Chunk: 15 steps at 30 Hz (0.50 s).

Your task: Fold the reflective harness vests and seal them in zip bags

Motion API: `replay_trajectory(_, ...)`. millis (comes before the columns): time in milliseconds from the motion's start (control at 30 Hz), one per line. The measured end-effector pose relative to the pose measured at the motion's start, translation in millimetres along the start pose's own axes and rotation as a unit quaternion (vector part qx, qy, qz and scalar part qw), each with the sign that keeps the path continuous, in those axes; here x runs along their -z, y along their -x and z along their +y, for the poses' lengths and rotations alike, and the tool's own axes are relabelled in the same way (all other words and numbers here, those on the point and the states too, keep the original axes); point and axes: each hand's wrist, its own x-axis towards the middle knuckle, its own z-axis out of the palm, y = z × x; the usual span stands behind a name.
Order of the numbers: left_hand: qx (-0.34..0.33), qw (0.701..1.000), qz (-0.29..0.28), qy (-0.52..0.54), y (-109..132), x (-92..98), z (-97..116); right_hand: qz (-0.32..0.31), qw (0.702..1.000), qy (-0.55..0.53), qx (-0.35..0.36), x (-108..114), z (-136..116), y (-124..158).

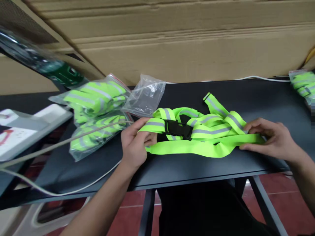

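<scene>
A neon-green reflective strap [211, 131] with grey stripes lies in loose folds on the black table, and a black side-release buckle [178, 128] sits near its left end. My left hand [135, 141] is closed on the strap's left end, thumb and fingers pinching the band beside the buckle. At the right end, my right hand [269, 139] pinches another stretch of the same strap between thumb and fingers. One strap end with a small black slider points up and away at the back. The lower band runs between both hands, plain side showing.
Clear zip bags of folded green straps [98, 98] are stacked at left, beside an empty clear bag [146, 95]. A green-labelled bottle [61, 72] stands behind them. Another bagged strap [305, 83] lies far right. White cables [73, 190] cross the left; cardboard [184, 49] stands behind.
</scene>
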Motion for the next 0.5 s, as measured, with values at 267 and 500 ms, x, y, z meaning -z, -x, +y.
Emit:
replay_trajectory(267,0.008,0.995,0.028,0.096,-5.0,3.2,2.2,0.264,0.964,0.004,0.041,3.1,39.7,-2.5)
replay_trajectory(500,0.039,0.994,0.043,0.092,-4.8,5.8,-0.9,0.173,0.981,-0.075,-0.039,29.0,26.7,-3.0)
